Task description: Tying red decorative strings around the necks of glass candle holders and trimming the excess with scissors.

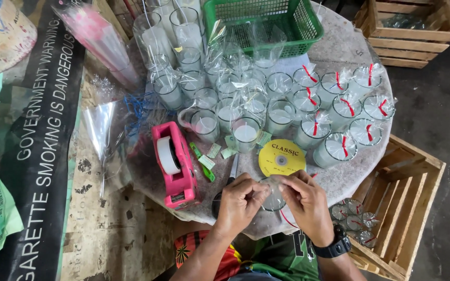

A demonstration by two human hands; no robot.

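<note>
The left hand [239, 200] and the right hand [308, 203] are pinching together a small glass candle cup [274, 199] in crinkly clear wrap, at the near edge of the round stone table [339, 179]. A flat yellow disc [282, 157] is lying just behind it. A pink plastic tape dispenser [174, 164] is sitting to the left, and a green mesh basket [266, 21] is standing far behind.

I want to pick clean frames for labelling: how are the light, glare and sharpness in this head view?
Head view: even daylight with soft shadows; glare glints off the cellophane around the glass candles and the clear sleeves; both hands, left hand and right hand, look sharp; edges bend slightly from the wide lens.
</note>
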